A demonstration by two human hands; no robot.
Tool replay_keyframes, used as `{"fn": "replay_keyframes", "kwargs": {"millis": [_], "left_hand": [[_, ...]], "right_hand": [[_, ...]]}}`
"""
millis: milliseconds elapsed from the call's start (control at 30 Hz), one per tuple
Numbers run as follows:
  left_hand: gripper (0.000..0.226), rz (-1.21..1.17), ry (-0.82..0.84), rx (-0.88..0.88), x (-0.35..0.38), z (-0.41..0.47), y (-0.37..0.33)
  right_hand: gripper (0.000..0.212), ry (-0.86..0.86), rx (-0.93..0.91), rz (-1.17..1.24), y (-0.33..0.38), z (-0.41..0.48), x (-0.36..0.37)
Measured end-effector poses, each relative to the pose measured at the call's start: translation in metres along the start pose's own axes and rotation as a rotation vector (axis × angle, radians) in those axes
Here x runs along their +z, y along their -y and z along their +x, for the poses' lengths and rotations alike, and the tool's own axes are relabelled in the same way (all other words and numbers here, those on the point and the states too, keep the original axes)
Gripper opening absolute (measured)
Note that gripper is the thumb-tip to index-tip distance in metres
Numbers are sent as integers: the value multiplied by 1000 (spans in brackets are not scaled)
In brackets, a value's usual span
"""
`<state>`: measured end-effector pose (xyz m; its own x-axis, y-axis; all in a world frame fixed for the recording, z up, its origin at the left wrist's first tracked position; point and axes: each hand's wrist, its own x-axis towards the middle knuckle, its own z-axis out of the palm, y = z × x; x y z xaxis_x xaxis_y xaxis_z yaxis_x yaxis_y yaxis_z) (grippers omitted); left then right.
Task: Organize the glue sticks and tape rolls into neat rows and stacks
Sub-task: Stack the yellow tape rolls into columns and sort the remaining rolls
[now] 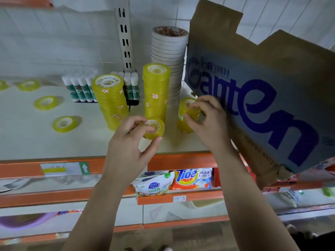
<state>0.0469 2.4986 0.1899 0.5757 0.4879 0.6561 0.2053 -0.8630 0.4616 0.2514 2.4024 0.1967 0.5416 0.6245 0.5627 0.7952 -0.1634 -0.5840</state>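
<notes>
My left hand (135, 140) holds a single yellow tape roll (156, 128) just above the white shelf (27, 138), in front of the tall middle stack of yellow rolls (156, 91). My right hand (208, 120) grips the top of a short stack of yellow rolls (184, 113) beside the cardboard box. A leaning stack of yellow rolls (109, 104) stands to the left. Behind it, glue sticks (81, 89) stand in a row, with two more glue sticks (131, 86) by the upright. A tall stack of white tape rolls (169, 64) rises at the back.
Loose yellow rolls lie on the shelf at left (64, 124), (46, 102), (28, 85). A large Ganten cardboard box (262, 91) leans at the right. The orange shelf edge (181, 160) runs below my hands; detergent bags (192, 178) sit on a lower shelf.
</notes>
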Motion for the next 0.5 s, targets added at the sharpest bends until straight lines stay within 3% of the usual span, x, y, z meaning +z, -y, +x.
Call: {"fn": "replay_keyframes", "kwargs": {"millis": [367, 500], "left_hand": [[29, 16, 5, -11, 3, -1, -1], [30, 10, 2, -15, 4, 0, -2]], "right_hand": [[24, -13, 34, 20, -2, -1, -2], [33, 32, 14, 11, -5, 2, -4]]}}
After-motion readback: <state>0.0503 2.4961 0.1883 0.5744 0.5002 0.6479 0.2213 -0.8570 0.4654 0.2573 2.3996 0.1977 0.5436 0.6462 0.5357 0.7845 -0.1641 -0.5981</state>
